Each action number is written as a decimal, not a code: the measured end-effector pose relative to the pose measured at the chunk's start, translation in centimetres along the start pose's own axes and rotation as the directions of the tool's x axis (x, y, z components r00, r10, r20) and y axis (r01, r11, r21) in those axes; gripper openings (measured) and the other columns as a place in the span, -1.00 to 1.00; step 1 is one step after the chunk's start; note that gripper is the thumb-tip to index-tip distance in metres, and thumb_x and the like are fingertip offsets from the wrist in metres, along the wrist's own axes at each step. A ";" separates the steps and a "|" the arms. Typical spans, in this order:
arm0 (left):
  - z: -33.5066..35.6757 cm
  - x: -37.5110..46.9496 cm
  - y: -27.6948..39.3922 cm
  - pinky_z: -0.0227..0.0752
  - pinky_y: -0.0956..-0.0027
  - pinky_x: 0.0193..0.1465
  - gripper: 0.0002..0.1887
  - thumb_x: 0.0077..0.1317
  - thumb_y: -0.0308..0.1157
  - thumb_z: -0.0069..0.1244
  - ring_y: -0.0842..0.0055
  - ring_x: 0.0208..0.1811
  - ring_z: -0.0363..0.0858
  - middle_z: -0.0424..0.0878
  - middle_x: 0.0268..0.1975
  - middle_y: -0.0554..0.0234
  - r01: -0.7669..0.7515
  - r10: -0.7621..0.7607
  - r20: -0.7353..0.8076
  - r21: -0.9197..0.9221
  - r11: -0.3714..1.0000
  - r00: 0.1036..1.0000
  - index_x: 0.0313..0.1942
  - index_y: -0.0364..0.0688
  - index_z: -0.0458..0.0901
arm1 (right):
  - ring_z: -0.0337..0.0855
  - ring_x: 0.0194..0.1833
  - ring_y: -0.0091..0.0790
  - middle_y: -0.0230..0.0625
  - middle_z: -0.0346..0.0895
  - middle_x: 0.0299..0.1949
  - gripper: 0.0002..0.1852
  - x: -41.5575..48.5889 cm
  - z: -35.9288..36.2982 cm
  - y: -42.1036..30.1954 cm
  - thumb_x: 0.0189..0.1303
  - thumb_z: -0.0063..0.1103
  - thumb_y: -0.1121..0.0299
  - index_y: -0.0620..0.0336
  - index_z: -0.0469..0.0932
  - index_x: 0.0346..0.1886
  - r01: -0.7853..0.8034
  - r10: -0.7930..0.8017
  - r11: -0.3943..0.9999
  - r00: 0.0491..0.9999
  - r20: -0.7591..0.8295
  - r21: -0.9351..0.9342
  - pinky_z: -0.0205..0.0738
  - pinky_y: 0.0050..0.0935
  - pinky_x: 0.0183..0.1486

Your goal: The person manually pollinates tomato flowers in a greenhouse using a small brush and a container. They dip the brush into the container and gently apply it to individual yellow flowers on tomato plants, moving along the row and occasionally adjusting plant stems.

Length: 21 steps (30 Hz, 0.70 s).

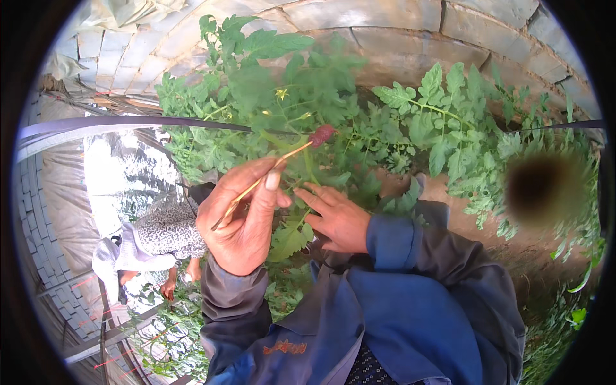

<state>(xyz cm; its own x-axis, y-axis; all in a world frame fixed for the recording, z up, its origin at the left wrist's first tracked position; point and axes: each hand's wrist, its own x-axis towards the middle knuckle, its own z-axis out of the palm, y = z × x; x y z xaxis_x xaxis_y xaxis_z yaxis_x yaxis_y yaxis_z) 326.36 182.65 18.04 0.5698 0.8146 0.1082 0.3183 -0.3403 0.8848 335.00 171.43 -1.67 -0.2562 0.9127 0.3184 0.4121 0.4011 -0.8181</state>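
My left hand [245,211] pinches a thin wooden stick [250,186] between thumb and fingers. A dark red, rounded tip [322,134] is at the stick's upper end, close to the tomato plant. To the right and slightly lower, my right hand [339,219] is at a green stem of the tomato plant [310,166]; its fingertips are partly hidden among leaves, so its grip cannot be told. An open yellow flower [281,94] and small yellow buds [306,115] stand above the hands.
A block wall [394,45] runs behind the plants. A dark strap [207,123] crosses the view. At left, a person in a patterned top [171,231] bends over plants near a reflective sheet [125,168]. More tomato foliage [442,115] fills the right side, beside bare soil [462,211].
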 end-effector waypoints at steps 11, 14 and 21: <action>3.7 1.8 -7.4 0.73 0.29 -0.12 -0.80 0.53 -0.54 0.26 0.30 -0.15 0.89 0.88 -0.06 -0.06 0.033 -0.123 0.182 0.435 0.900 0.976 0.10 -0.34 0.84 | 0.14 0.73 0.31 0.20 0.24 0.69 -0.48 -2.7 0.5 0.2 0.02 0.69 0.21 0.26 0.70 0.02 0.012 -0.012 1.000 0.999 -0.042 -0.006 0.21 0.28 0.67; 3.8 1.8 -9.0 0.73 0.19 -0.01 -0.79 0.51 -0.54 0.25 0.04 -0.05 0.89 0.87 -0.03 -0.15 -0.108 -0.023 0.246 0.504 0.857 0.969 0.09 -0.33 0.84 | 0.15 0.73 0.30 0.20 0.25 0.68 -0.50 -3.1 0.5 0.1 0.04 0.68 0.21 0.26 0.71 0.00 0.022 -0.022 1.000 0.999 -0.032 -0.003 0.22 0.27 0.65; 3.7 1.8 -10.1 0.75 0.23 0.03 -0.75 0.50 -0.61 0.23 0.08 0.02 0.90 0.87 0.04 -0.17 -0.295 0.038 0.393 0.618 0.729 0.919 0.14 -0.33 0.81 | 0.19 0.71 0.29 0.18 0.25 0.69 -0.46 -3.0 0.1 0.1 0.03 0.70 0.16 0.26 0.72 0.02 0.037 -0.037 0.999 0.999 0.032 -0.001 0.22 0.25 0.66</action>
<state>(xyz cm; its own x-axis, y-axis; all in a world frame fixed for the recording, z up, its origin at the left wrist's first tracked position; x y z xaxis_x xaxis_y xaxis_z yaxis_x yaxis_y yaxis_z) 326.97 185.86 7.67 0.8333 0.5510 -0.0447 0.5324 -0.7782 0.3330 335.71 168.71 -2.80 -0.2992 0.8942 0.3331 0.4035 0.4349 -0.8050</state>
